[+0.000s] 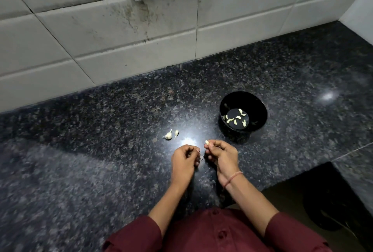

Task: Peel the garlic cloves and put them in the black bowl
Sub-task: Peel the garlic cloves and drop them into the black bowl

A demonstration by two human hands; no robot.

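Head view, peeling in progress. Pinched at the fingertips of the right grip (221,154): one pale, smooth garlic clove (206,142), apparently bare of skin, held over the surface (101,150) and near the black bowl (257,105). Left grip (184,159) just beside, fingers curled inward; impossible to tell whether holding a scrap of skin. Lying on the bowl's flat bottom: several peeled cloves (236,119), small, crescent-shaped, creamy and faintly glossy. Waiting to the left on the surface, well apart from the bowl: two unpeeled cloves (168,135), papery, dull white, with thin stalk ends. Underneath, polished speckled dark stone, hard and slick, marked by bright glare. Likely hazards: slipping of the rounded clove from so shallow a pinch; bouncing or skidding across the stone after a short drop; striking the steep glossy rim instead of clearing it; clinging flakes of skin carried into the bowl.
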